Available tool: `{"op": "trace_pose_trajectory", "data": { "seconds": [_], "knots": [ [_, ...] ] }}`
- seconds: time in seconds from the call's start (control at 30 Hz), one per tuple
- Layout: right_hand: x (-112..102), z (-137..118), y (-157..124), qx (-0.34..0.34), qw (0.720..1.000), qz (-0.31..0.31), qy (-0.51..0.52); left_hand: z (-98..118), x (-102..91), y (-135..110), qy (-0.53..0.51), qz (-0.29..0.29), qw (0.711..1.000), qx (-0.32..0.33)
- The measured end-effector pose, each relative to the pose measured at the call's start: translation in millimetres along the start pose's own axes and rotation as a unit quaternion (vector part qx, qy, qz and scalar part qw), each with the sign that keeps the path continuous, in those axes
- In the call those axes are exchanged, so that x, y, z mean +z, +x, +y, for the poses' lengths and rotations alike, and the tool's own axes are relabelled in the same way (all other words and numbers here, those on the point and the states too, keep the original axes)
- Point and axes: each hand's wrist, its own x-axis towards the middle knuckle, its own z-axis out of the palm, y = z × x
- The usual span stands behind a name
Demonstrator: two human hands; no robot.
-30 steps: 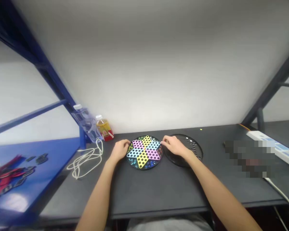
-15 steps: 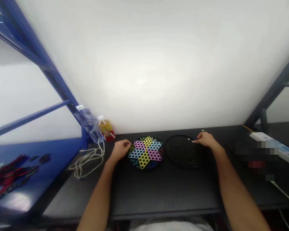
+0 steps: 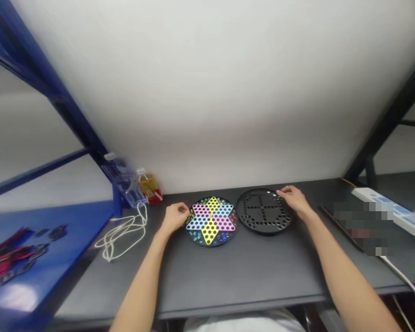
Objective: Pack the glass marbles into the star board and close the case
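Note:
A round game board with a star of pink, yellow and blue holed fields lies on the dark table. My left hand rests curled at its left rim, fingers touching the edge. To the right of it lies a round black board with holes, a white marble near its top. My right hand lies on the right upper rim of the black board, fingers bent over the edge; whether it grips the board is unclear.
A coiled white cable lies left of the boards. Two bottles stand against the wall. A blue surface with red and black items is at far left. A white power strip and cord sit at right.
My right hand moved from the coloured board's right rim across to the black board's far right edge. The left hand stayed at the coloured board's left rim. The view shifted slightly.

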Motion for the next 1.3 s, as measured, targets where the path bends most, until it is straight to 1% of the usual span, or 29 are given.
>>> {"op": "trace_pose_trajectory", "data": {
  "seconds": [0.03, 0.07, 0.1, 0.17, 0.23, 0.27, 0.37, 0.43, 0.5, 0.57, 0.63, 0.7, 0.73, 0.77, 0.83, 0.9, 0.97, 1.03, 1.07, 1.13, 1.23, 1.3],
  "knots": [
    [-6.2, -2.4, -1.3, 0.019, 0.997, -0.013, 0.075, 4.5, 3.3, -1.0, -0.011, -0.003, 1.000, -0.004],
    [-12.9, -5.7, -3.3, 0.031, 0.987, -0.038, 0.154, 9.1, 6.8, -2.1, -0.022, -0.009, 1.000, -0.004],
    [-19.6, -10.0, -6.1, 0.030, 0.971, -0.068, 0.227, 13.4, 10.6, -3.1, -0.032, -0.024, 0.999, -0.003],
    [-30.8, -21.6, -14.5, 0.000, 0.935, -0.111, 0.336, 20.4, 18.6, -5.2, -0.069, -0.035, 0.997, 0.003],
    [-36.1, -36.8, -25.9, -0.041, 0.912, -0.131, 0.386, 25.1, 26.4, -7.1, -0.095, -0.042, 0.995, -0.003],
    [-36.0, -45.6, -32.3, -0.060, 0.907, -0.126, 0.398, 26.7, 29.8, -8.0, -0.110, -0.045, 0.993, -0.006],
    [-25.0, -74.7, -53.0, -0.098, 0.903, -0.109, 0.404, 30.5, 37.1, -9.7, -0.184, -0.064, 0.981, 0.000],
    [-11.2, -94.3, -68.7, -0.132, 0.907, -0.089, 0.390, 32.5, 38.7, -9.8, -0.254, -0.102, 0.962, 0.001],
    [6.0, -111.1, -87.6, -0.185, 0.916, -0.086, 0.345, 34.0, 38.2, -9.2, -0.316, -0.144, 0.938, -0.009],
    [25.5, -122.4, -109.6, -0.249, 0.926, -0.111, 0.260, 34.5, 36.8, -8.6, -0.350, -0.166, 0.922, -0.025],
    [46.5, -126.5, -132.5, -0.323, 0.925, -0.148, 0.137, 34.4, 35.7, -8.2, -0.360, -0.166, 0.917, -0.039],
    [67.0, -124.2, -152.6, -0.413, 0.893, -0.175, 0.045, 34.0, 35.2, -8.2, -0.364, -0.159, 0.917, -0.049],
    [76.1, -121.6, -160.5, -0.450, 0.870, -0.201, 0.005, 33.7, 35.2, -8.3, -0.365, -0.157, 0.916, -0.053],
    [83.8, -118.6, -166.9, -0.475, 0.854, -0.212, -0.026, 33.4, 35.3, -8.2, -0.365, -0.157, 0.916, -0.056],
    [94.6, -113.5, -174.8, -0.501, 0.835, -0.218, -0.068, 32.5, 36.3, -7.9, -0.362, -0.158, 0.917, -0.060],
    [99.1, -111.0, -178.5, -0.508, 0.827, -0.224, -0.086, 31.1, 38.1, -7.2, -0.355, -0.160, 0.919, -0.057],
    [99.1, -111.2, -180.1, -0.510, 0.823, -0.236, -0.087, 29.3, 40.3, -6.4, -0.348, -0.159, 0.923, -0.050],
    [96.4, -112.5, -179.7, -0.506, 0.824, -0.247, -0.073, 27.5, 42.2, -5.7, -0.339, -0.156, 0.927, -0.046],
    [94.5, -112.9, -178.1, -0.499, 0.829, -0.247, -0.060, 26.7, 42.9, -5.6, -0.336, -0.156, 0.928, -0.044],
    [89.9, -111.3, -170.4, -0.475, 0.848, -0.234, -0.034, 25.9, 43.5, -5.4, -0.334, -0.158, 0.928, -0.040],
    [82.9, -99.6, -144.9, -0.417, 0.892, -0.173, -0.029, 26.3, 44.5, -5.4, -0.330, -0.164, 0.929, -0.025],
    [79.4, -85.5, -121.6, -0.368, 0.921, -0.121, -0.047, 27.1, 46.6, -5.5, -0.311, -0.152, 0.938, -0.015]
  ]
}}
